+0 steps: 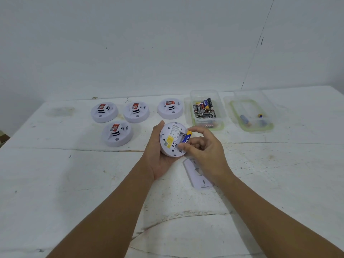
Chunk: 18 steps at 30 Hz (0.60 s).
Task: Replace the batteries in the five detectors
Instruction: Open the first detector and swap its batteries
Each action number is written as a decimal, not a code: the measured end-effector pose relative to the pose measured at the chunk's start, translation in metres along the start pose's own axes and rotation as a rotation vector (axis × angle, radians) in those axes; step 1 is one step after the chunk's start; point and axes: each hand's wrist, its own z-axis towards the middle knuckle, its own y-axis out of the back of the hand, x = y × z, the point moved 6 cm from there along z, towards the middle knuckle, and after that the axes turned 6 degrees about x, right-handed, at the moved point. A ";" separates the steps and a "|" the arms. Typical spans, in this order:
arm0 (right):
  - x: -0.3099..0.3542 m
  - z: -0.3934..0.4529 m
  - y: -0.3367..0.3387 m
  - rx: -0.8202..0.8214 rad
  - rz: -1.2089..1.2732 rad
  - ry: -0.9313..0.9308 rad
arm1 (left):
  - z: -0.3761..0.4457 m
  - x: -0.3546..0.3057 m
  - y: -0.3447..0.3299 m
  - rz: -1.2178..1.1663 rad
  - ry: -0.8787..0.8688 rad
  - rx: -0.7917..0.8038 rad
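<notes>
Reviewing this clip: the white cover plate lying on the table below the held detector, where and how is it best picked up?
The cover plate lies flat, its long axis running away from the person, and the right hand hides its far end. Probably best to pinch across its two long edges near the exposed near end, coming from above: it looks too thin and flush with the table for fingers to get under it.

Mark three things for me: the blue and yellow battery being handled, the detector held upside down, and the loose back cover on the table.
Blue and yellow battery [186, 138]: head view, on its blue label.
Held detector [168, 141]: head view, on the yellow sticker on its underside.
Back cover [197, 176]: head view, on its flat white middle.
</notes>
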 end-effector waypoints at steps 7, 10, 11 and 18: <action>-0.001 -0.001 0.002 0.045 -0.009 0.012 | 0.001 -0.001 0.000 -0.021 -0.008 -0.008; -0.004 0.000 0.004 0.032 0.028 0.012 | 0.002 0.000 -0.001 -0.028 -0.012 -0.012; -0.004 0.000 0.004 0.033 0.036 0.014 | 0.001 -0.001 0.000 -0.026 -0.016 -0.019; -0.004 0.002 0.006 0.029 0.082 -0.011 | 0.001 -0.001 -0.002 -0.048 -0.013 -0.027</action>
